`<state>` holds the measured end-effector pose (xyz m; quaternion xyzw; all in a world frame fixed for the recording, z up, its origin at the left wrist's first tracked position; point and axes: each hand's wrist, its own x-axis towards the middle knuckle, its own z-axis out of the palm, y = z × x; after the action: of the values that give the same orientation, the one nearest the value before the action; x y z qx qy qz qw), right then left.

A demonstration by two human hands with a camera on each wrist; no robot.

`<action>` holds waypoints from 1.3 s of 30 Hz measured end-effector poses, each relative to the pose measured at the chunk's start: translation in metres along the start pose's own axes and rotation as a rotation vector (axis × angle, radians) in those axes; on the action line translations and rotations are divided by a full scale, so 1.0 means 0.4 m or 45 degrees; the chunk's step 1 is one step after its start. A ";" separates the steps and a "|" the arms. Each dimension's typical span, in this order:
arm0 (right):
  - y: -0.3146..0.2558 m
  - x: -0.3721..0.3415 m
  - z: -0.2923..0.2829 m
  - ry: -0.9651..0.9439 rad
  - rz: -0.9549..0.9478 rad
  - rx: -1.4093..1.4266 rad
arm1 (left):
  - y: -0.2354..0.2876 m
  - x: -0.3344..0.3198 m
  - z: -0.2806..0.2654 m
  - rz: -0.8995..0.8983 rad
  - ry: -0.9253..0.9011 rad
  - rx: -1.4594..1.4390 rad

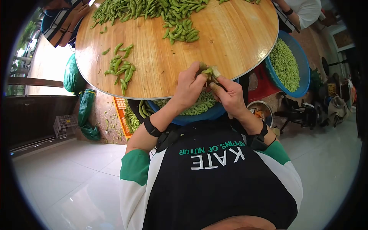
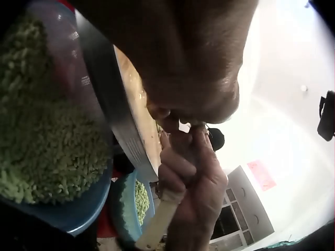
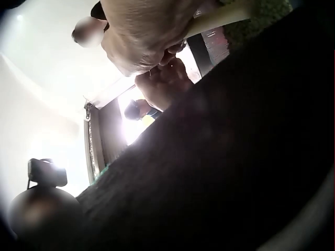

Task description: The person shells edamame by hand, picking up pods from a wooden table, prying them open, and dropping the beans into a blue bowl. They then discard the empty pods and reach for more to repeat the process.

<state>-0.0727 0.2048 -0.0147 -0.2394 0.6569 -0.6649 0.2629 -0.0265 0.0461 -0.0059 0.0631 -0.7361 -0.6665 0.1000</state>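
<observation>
At the table's near edge, my left hand [image 1: 190, 85] pinches a green soybean pod [image 1: 207, 71] between thumb and fingers. Close against it, my right hand [image 1: 230, 96] grips a slim tool with a pale, flat handle [image 2: 159, 225]; its working end is hidden among the fingers. The same handle sticks out from the right hand [image 3: 149, 31] in the right wrist view. Directly below both hands, a blue basin [image 1: 184, 122] holds shelled green beans [image 1: 199, 108], partly covered by the table edge and forearms.
On the round wooden table [image 1: 161, 65] lie a small group of pods [image 1: 122, 69] and a large pile [image 1: 149, 9]. A second blue basin [image 1: 306, 74] of beans stands right, beside a red stool [image 1: 264, 82]. An orange crate [image 1: 120, 115] is at left. Other people [image 1: 303, 11] sit across.
</observation>
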 end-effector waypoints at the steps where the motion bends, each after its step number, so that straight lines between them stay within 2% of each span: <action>1: 0.002 0.001 0.001 -0.005 0.001 -0.002 | -0.003 0.003 0.005 -0.062 0.012 -0.134; 3: 0.005 0.005 0.002 0.041 -0.248 -0.240 | -0.013 0.007 0.005 -0.126 0.026 -0.269; 7: -0.007 0.005 -0.010 -0.016 -0.262 -0.257 | -0.027 0.011 -0.011 -0.158 -0.102 -0.271; 9: -0.005 0.005 -0.020 -0.048 -0.194 -0.201 | -0.029 0.011 -0.009 -0.126 -0.124 -0.236; 10: -0.007 0.003 -0.027 -0.049 -0.195 -0.202 | -0.029 0.009 -0.006 -0.164 -0.123 -0.350; 12: -0.014 0.003 -0.043 -0.045 0.057 0.038 | -0.016 0.001 -0.006 -0.197 -0.121 -0.462; 18: -0.013 0.003 -0.032 -0.172 0.064 0.308 | -0.002 -0.029 -0.023 -0.032 -0.055 -0.300; 20: -0.012 0.013 -0.025 -0.196 0.026 0.329 | -0.007 -0.033 -0.040 -0.016 0.008 -0.223; 21: -0.013 0.018 -0.026 -0.130 0.040 0.348 | 0.000 -0.033 -0.060 -0.013 0.012 -0.218; 23: -0.006 0.029 -0.034 -0.071 0.052 0.372 | 0.018 -0.029 -0.133 0.082 0.277 -0.166; 24: 0.005 0.036 -0.045 0.006 0.033 0.341 | -0.016 -0.025 -0.184 0.156 0.408 0.190; 25: 0.015 0.043 -0.057 0.084 0.013 0.311 | 0.027 -0.028 -0.216 0.205 0.468 0.708; 26: 0.018 0.048 -0.067 0.070 0.004 0.315 | 0.029 -0.021 -0.225 0.209 0.481 0.717; 28: 0.025 0.066 -0.080 0.235 -0.011 0.266 | 0.035 -0.014 -0.257 0.601 0.648 1.432; 29: 0.038 0.076 -0.090 0.271 -0.019 0.236 | 0.034 -0.021 -0.239 0.541 0.570 1.046; 30: 0.054 0.087 -0.095 0.296 -0.027 0.213 | 0.096 -0.036 -0.197 0.280 0.316 0.597; 31: 0.041 0.095 -0.084 0.314 -0.030 0.229 | 0.129 -0.028 -0.168 0.267 -0.158 -0.199; 32: 0.031 0.102 -0.075 0.327 -0.031 0.246 | 0.196 -0.042 -0.109 -0.094 -0.443 -0.747; 33: 0.065 0.124 -0.101 0.390 0.096 0.098 | 0.259 -0.047 -0.070 -0.060 -0.633 -0.831; 34: 0.104 0.140 -0.114 0.456 0.223 -0.057 | 0.327 -0.048 -0.044 -0.201 -0.967 -1.208; 35: 0.097 0.127 -0.092 0.377 0.073 0.062 | 0.357 -0.051 -0.001 -0.119 -1.198 -1.505; 36: 0.074 0.111 -0.082 0.314 -0.073 0.184 | 0.395 -0.049 0.018 0.056 -1.271 -1.416; 38: 0.081 0.108 -0.077 0.330 -0.111 0.179 | 0.446 -0.052 0.062 0.117 -1.186 -1.620; 39: 0.074 0.105 -0.072 0.311 -0.126 0.168 | 0.445 -0.047 0.092 0.216 -1.403 -1.836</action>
<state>-0.1222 0.1987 -0.0459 -0.1709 0.6263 -0.7429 0.1630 -0.0093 0.1043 0.1663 -0.3966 -0.0867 -0.8913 -0.2019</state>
